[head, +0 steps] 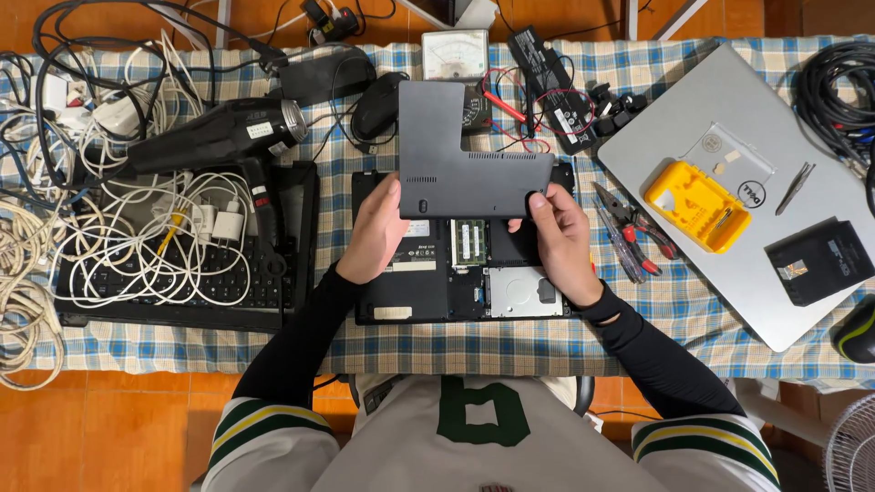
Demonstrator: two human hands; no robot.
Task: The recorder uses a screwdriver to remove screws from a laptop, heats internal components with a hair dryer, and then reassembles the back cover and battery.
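While both hands, left (375, 232), right (561, 239), grip the dark panel (456, 155), yellow case (697, 207) lies open

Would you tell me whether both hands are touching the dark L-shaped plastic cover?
Touching: the head view shows left hand and right hand gripping the cover.

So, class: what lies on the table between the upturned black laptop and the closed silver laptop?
In the head view, red-handled pliers and a screwdriver lie on the checked tablecloth between the black laptop and the silver laptop.
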